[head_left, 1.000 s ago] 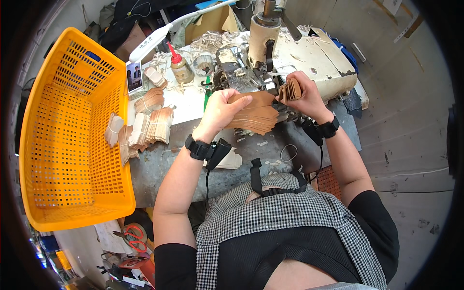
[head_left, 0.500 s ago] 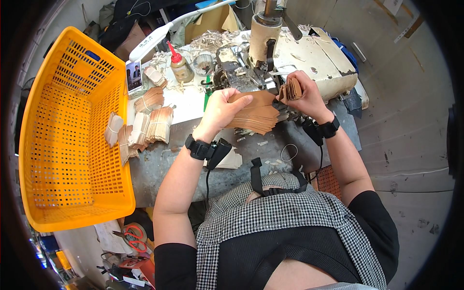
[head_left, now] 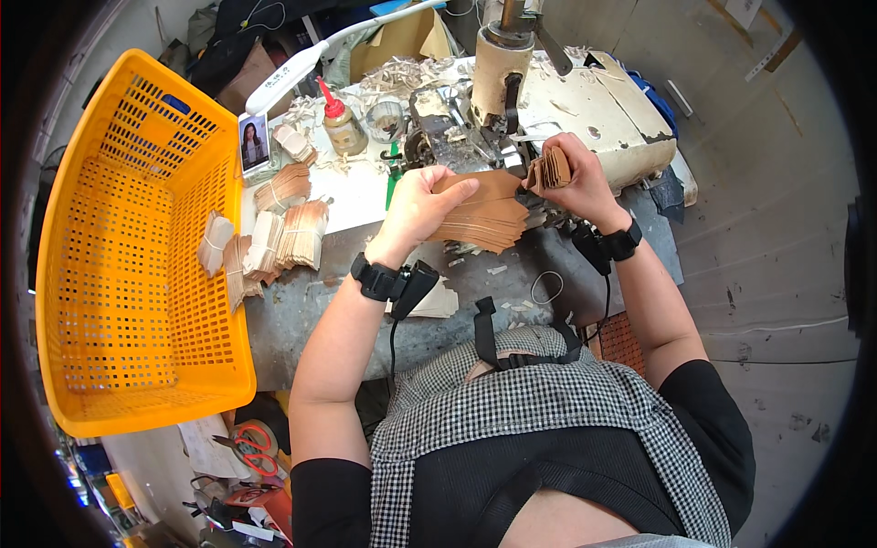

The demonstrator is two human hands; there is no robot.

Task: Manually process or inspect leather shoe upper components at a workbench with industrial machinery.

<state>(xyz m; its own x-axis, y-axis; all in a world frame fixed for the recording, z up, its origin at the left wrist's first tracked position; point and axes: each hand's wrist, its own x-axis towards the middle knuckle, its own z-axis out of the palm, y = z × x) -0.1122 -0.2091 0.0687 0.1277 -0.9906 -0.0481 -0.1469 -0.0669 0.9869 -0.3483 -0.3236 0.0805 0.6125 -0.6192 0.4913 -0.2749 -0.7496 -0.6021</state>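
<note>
Fanned out in front of the machine is a stack of brown leather pieces (head_left: pixel 489 215). My left hand (head_left: pixel 422 208) grips its left end, thumb on top. My right hand (head_left: pixel 582 178) is closed round a smaller bunch of folded brown leather pieces (head_left: pixel 551 170), just right of the fanned stack. Both hands are close to the working head of a cream-coloured machine (head_left: pixel 502 78), which looks like a leather skiving or sewing machine. A few pale pieces (head_left: pixel 434 300) lie on the grey bench below my left wrist.
A yellow plastic basket (head_left: pixel 242 352) stands at the left. Beside it lie several banded leather bundles (head_left: pixel 301 236). A red-capped bottle (head_left: pixel 343 128), a phone (head_left: pixel 254 144) and a white lamp (head_left: pixel 288 78) are behind. Scraps litter the back, and a rubber band (head_left: pixel 547 288) lies in front.
My hands and the leather pieces look almost unmoved. The picture on the phone screen has changed.
</note>
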